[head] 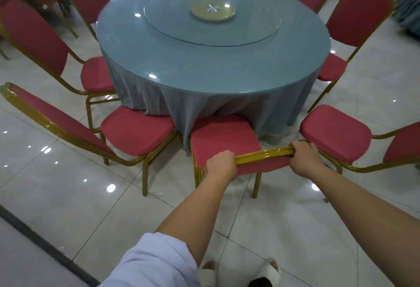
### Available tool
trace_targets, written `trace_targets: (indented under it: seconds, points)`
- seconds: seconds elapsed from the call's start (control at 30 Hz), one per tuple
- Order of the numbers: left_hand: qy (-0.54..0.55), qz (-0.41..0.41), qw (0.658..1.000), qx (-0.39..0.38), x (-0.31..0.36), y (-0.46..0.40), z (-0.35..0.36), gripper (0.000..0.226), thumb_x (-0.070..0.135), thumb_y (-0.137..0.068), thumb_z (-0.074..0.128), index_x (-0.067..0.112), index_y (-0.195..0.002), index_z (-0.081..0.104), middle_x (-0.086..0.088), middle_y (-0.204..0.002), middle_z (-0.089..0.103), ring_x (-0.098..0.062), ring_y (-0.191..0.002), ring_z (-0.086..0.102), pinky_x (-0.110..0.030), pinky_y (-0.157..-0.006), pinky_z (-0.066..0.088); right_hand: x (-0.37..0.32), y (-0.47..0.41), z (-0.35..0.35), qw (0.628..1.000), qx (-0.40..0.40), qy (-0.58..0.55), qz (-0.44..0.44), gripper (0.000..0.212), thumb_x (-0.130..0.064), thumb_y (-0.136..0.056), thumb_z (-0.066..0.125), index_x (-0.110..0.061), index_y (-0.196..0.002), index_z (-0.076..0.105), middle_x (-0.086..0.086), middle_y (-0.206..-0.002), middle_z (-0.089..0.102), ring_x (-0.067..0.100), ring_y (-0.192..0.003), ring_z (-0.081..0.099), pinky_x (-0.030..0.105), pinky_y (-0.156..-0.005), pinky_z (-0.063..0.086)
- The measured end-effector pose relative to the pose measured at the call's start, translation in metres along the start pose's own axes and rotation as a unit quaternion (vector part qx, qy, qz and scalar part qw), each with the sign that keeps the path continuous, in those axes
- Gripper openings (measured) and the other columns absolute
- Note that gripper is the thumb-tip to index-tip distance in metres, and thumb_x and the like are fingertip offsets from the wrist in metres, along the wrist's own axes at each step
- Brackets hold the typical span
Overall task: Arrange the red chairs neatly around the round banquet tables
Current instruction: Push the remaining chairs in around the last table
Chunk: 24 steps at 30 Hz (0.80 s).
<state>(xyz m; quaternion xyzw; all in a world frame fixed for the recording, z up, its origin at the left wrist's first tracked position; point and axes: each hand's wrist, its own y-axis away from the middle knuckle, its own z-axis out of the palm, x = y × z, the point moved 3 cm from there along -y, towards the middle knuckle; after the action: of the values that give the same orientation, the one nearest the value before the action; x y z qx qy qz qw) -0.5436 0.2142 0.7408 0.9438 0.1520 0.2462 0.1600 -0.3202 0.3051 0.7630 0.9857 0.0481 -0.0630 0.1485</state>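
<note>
Glossy pale floor tiles [68,195] surround a round banquet desk draped in grey-blue cloth [213,63], with a glass turntable [211,27] on top. Both hands curl round the gold metal top rail of the nearest red padded chair [223,139]: the left hand [221,165] near the rail's left corner, the right hand [305,158] at its right end. That chair's seat front already touches the hanging cloth, between a red chair on the left [136,129] and a red chair on the right [336,132]. To finish well, I would push evenly with both arms so the back stays square to the desk, slide rather than lift, and even out the gaps to both neighbours.
</note>
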Motion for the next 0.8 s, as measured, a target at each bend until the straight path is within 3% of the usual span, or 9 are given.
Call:
trace_targets:
  seconds: [0.2,0.43,0.57,0.7,0.8]
  points:
    - [0.002,0.005,1.0,-0.026,-0.002,0.001,-0.003,0.022,0.012,-0.078,0.052,0.026,-0.09,0.064,-0.002,-0.091,0.065,-0.031,-0.089,0.064,-0.043,-0.081,0.055,-0.004,0.006,-0.005,0.999,-0.027,-0.035,0.015,0.015,-0.011,-0.087,0.05,-0.023,-0.096,0.049,0.013,-0.121,0.052,0.046,-0.134,0.03,0.051,-0.106,0.035]
    - [-0.024,0.027,0.998,-0.042,0.0,0.004,-0.009,0.02,0.009,-0.078,0.051,0.026,-0.083,0.059,-0.002,-0.094,0.066,-0.029,-0.09,0.063,-0.038,-0.078,0.055,0.003,0.014,-0.007,0.995,-0.076,-0.066,-0.005,0.028,-0.027,-0.081,0.056,-0.029,-0.106,0.043,0.005,-0.13,0.044,0.043,-0.14,0.017,0.054,-0.107,0.034]
    - [-0.006,0.017,0.999,-0.048,0.003,0.009,-0.009,0.023,0.006,-0.077,0.049,0.023,-0.085,0.063,-0.005,-0.095,0.068,-0.029,-0.09,0.066,-0.038,-0.078,0.056,0.01,0.018,0.002,0.994,-0.071,-0.078,-0.015,0.055,-0.037,-0.082,0.068,-0.029,-0.126,0.036,0.002,-0.143,0.034,0.04,-0.145,0.006,0.054,-0.107,0.032]
    - [0.012,-0.003,0.999,-0.053,0.003,0.007,-0.007,0.031,0.003,-0.076,0.049,0.025,-0.09,0.066,-0.005,-0.092,0.068,-0.027,-0.086,0.068,-0.043,-0.077,0.059,0.011,0.017,0.007,0.989,-0.094,-0.114,-0.025,0.095,-0.041,-0.078,0.072,-0.032,-0.151,0.012,-0.001,-0.159,0.015,0.04,-0.148,-0.012,0.058,-0.116,0.016]
    - [0.024,-0.017,0.999,-0.043,0.001,0.005,-0.003,0.035,0.002,-0.076,0.047,0.029,-0.089,0.064,-0.001,-0.089,0.067,-0.025,-0.082,0.068,-0.044,-0.075,0.06,0.014,0.017,0.004,0.982,-0.113,-0.146,-0.033,0.103,-0.04,-0.077,0.072,-0.035,-0.154,0.003,-0.004,-0.163,0.003,0.04,-0.146,-0.023,0.057,-0.118,0.005]
